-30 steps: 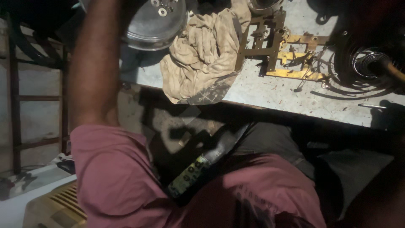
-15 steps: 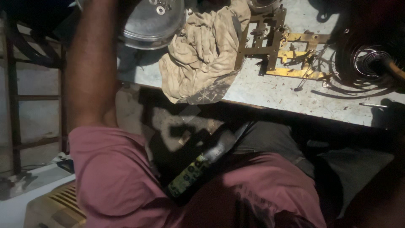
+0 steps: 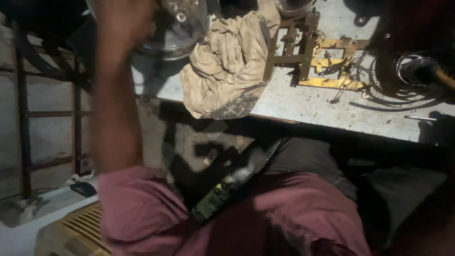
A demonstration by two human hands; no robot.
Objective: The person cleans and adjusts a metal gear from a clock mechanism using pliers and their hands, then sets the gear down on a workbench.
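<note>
My left forearm point(image 3: 116, 109) rises blurred out of a pink sleeve point(image 3: 137, 208) to the top edge of the view. It ends beside a round shiny metal dish point(image 3: 182, 28) at the table's left end, where the frame cuts off the hand. No right hand shows. A crumpled beige cloth point(image 3: 227, 66) hangs over the table's front edge. To its right lies a brass clockwork frame point(image 3: 327, 61) with small gears and levers.
A coiled dark spring with a metal hub point(image 3: 417, 71) and a wooden-handled tool point(image 3: 445, 78) lie on the grey table point(image 3: 303, 102) at the right. A dark tool with a green grip point(image 3: 227, 189) rests on my lap. A metal rack point(image 3: 47, 114) stands at the left.
My left forearm has shifted slightly to the right and is now blurred. The things on the table have kept their places.
</note>
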